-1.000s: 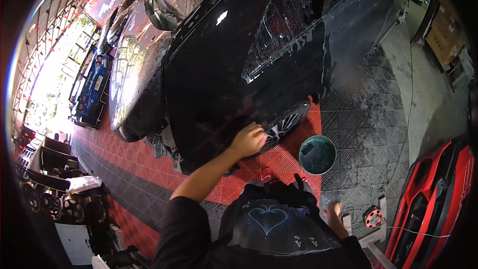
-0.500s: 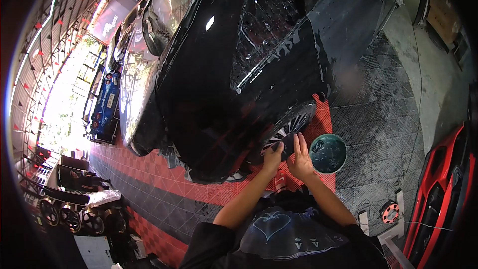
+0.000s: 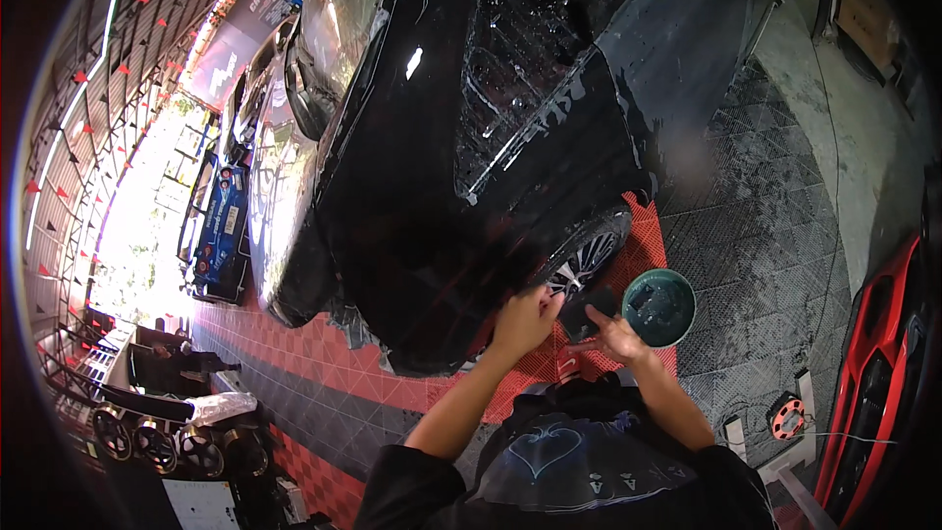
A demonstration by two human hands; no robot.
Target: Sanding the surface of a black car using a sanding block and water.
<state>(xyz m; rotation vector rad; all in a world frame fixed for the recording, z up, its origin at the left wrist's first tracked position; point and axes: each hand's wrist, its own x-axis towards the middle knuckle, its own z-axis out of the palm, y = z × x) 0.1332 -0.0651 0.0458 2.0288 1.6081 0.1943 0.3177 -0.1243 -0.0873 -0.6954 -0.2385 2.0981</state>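
My right hand [image 3: 618,336] grips a dark grey flat sheet [image 3: 589,312] between thumb and fingers, just in front of the car wheel [image 3: 587,257]. Left of it, my left hand [image 3: 526,322] is closed, its fingertips pinched together near the sheet's edge; whatever they hold, if anything, is hidden. Above both hands rises the dark, wet body panel [image 3: 402,206] of a car. Right beside my right hand stands a round green bucket [image 3: 693,312] of dark water with a darker piece in it.
Red and grey grid tiles [image 3: 432,391] cover the floor. A red car part [image 3: 878,353] and an orange reel [image 3: 787,417] lie to the right. Several loose wheels [image 3: 157,444] stand at the lower left, and a blue car [image 3: 224,226] is farther off.
My hands, close together before, have drawn apart: the left has shifted left and the right has dropped lower, exposing the dark sheet. The whole view has shifted slightly.
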